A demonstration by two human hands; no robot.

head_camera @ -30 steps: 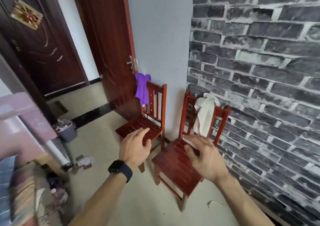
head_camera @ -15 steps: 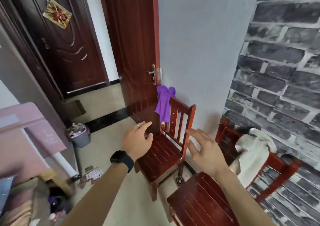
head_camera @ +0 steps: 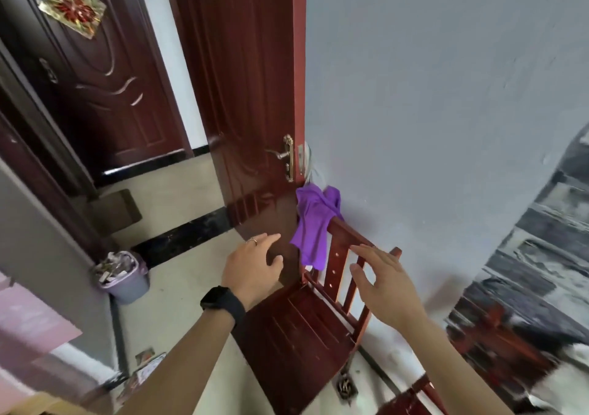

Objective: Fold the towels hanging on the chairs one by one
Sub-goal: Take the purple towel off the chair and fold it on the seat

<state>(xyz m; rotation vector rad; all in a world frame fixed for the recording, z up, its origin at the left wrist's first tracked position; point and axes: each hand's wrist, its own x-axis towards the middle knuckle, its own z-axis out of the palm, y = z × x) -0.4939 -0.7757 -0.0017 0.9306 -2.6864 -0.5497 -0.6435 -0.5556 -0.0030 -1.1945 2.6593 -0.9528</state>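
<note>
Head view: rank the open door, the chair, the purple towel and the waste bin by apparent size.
1. open door
2. chair
3. purple towel and waste bin: they look about alike, so not ranked.

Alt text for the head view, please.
A person's open left grip and right grip reach toward a purple towel draped over the back corner of a red wooden chair beside an open door.
</note>
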